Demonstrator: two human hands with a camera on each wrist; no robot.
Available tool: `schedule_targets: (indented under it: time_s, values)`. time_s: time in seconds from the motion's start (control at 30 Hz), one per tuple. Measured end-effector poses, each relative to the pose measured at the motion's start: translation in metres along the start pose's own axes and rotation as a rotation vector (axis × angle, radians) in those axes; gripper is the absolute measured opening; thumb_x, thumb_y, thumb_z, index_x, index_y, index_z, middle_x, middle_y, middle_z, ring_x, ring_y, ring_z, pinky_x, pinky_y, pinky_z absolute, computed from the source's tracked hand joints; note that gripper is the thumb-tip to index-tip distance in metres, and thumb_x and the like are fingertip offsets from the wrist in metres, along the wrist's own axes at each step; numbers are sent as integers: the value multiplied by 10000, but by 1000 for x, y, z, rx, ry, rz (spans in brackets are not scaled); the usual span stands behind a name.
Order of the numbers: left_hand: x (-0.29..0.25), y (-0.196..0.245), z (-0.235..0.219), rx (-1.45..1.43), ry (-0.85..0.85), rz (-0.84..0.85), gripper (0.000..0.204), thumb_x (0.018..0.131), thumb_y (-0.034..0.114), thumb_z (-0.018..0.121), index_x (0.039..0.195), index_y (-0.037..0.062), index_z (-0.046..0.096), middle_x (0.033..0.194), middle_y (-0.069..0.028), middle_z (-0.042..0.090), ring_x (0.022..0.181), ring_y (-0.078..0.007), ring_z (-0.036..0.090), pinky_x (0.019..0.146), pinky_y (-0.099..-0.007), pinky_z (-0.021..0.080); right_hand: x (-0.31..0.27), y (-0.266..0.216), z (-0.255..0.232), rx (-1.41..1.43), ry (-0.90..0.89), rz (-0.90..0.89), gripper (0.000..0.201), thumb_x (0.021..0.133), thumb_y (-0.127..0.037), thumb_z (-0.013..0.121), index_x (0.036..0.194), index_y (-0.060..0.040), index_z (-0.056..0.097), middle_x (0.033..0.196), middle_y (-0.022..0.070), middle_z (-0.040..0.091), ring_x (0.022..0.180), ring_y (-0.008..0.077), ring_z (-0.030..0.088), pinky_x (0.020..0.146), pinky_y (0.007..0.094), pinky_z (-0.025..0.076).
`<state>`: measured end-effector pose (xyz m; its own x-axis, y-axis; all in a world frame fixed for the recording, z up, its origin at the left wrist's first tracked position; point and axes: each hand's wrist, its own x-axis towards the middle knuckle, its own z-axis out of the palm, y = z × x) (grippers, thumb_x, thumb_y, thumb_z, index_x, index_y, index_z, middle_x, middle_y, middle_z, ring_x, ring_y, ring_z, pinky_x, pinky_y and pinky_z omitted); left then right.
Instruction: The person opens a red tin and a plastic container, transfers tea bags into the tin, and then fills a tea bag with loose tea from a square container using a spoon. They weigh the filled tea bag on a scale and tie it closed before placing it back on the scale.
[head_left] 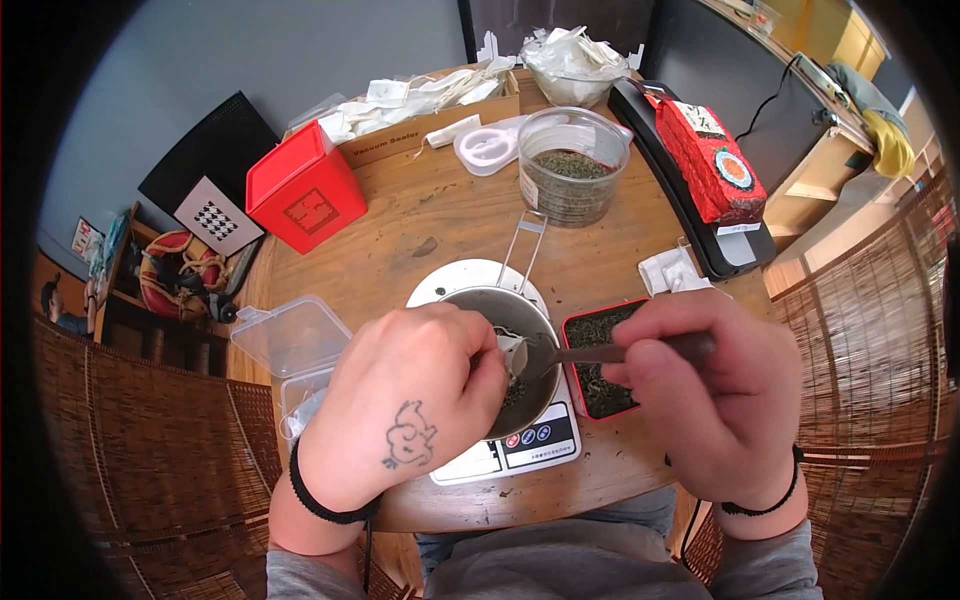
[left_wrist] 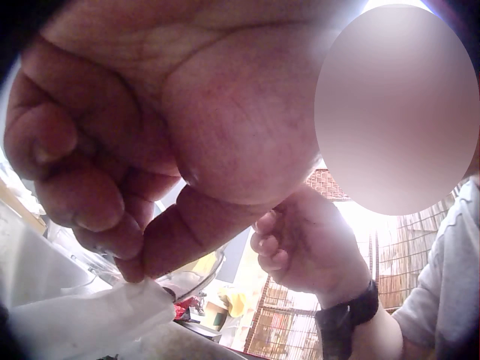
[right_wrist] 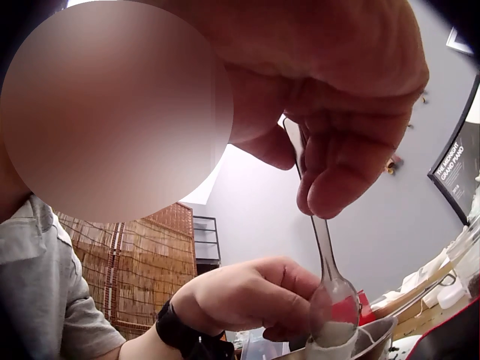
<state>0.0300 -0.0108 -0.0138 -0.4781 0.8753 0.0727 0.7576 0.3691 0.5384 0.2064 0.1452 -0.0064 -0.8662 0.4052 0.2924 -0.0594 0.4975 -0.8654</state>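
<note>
Thumb and fingers of my left hand (head_left: 415,400) pinch the rim of a small white bag (head_left: 513,352) over a metal pot (head_left: 484,300). In the left wrist view the bag (left_wrist: 97,319) hangs from the fingertips. My right hand (head_left: 715,385) grips the handle of a spoon (head_left: 590,354), whose bowl is at the bag's mouth. From the right wrist view, the spoon (right_wrist: 327,255) points down into the white bag (right_wrist: 334,341). Dark dried leaves lie in the pot, which stands on a white scale (head_left: 470,462).
A red-rimmed tray (head_left: 567,345) of dried leaves sits right of the pot. An open clear box (head_left: 295,335) is at the left. Farther back stand a red canister (head_left: 300,190), a clear tub (head_left: 570,195), a cardboard box (head_left: 400,140) and a black sealer (head_left: 690,225) bearing a red packet (head_left: 705,160).
</note>
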Motion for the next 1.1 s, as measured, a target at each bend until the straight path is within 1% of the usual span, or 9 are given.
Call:
schedule_targets:
  time_s: [0.1, 0.23, 0.3, 0.63, 0.7, 0.8, 0.93, 1.03, 1.1]
  values:
    - [0, -2, 0, -13, 9, 2, 118, 850, 115, 717, 835, 1, 743, 794, -218, 698, 738, -421, 697, 659, -460, 541, -9, -14, -3, 41, 147, 59, 143, 1031, -56, 637, 1094, 71, 660, 957, 113, 742, 833, 135, 743, 751, 239, 590]
    - [0, -1, -1, -11, 18, -2, 116, 852, 109, 713, 837, -2, 741, 790, -217, 695, 735, -417, 697, 663, -453, 542, -16, -13, -8, 30, 92, 13, 132, 1021, -53, 646, 1069, 70, 656, 936, 125, 746, 821, 154, 756, 747, 259, 603]
    - [0, 0, 0, -3, 14, -1, 115, 852, 107, 712, 835, -4, 739, 788, -217, 694, 734, -415, 697, 665, -450, 542, -15, -9, -6, -7, -20, -118, 122, 1020, -45, 640, 1066, 66, 654, 913, 133, 746, 809, 163, 764, 741, 273, 612]
    - [0, 0, 0, -3, 20, -5, 109, 847, 85, 701, 824, -16, 732, 774, -211, 693, 724, -403, 697, 668, -440, 542, -18, -6, -6, -60, 23, -135, 133, 1032, -56, 615, 1081, 60, 656, 930, 125, 740, 811, 160, 754, 734, 266, 596]
    - [1, 0, 0, -8, 23, -5, 108, 845, 82, 700, 819, -17, 733, 770, -209, 694, 723, -403, 696, 668, -437, 542, -22, -5, -10, -48, 200, -14, 150, 1036, -74, 592, 1086, 50, 658, 910, 98, 717, 800, 137, 722, 719, 259, 568]
    - [0, -1, -1, -2, 40, -5, 108, 841, 78, 698, 811, -19, 734, 766, -207, 695, 722, -402, 694, 666, -438, 539, -31, 15, -27, 33, 417, 1, 83, 990, -3, 643, 1038, 25, 704, 855, 69, 740, 720, 99, 686, 666, 247, 535]
    - [0, -1, -1, 6, 39, 5, 109, 840, 79, 696, 808, -19, 733, 767, -208, 696, 722, -403, 691, 664, -443, 535, -45, 33, -46, -85, 352, 101, 93, 995, -18, 622, 1028, 14, 703, 853, 78, 732, 743, 127, 687, 693, 263, 531]
    - [1, -1, 1, 7, 31, 6, 110, 838, 80, 697, 806, -19, 731, 765, -207, 696, 721, -403, 690, 664, -443, 534, -50, 42, -50, -395, 201, -64, 72, 920, -19, 676, 983, -21, 711, 820, 106, 710, 701, 252, 675, 652, 333, 518]
    - [1, -1, 2, 7, 31, 14, 110, 838, 80, 698, 804, -20, 730, 764, -205, 697, 720, -403, 689, 664, -442, 535, -50, 36, -50, -423, 160, -74, 63, 915, -19, 679, 970, -25, 709, 816, 109, 708, 698, 266, 672, 651, 341, 516]
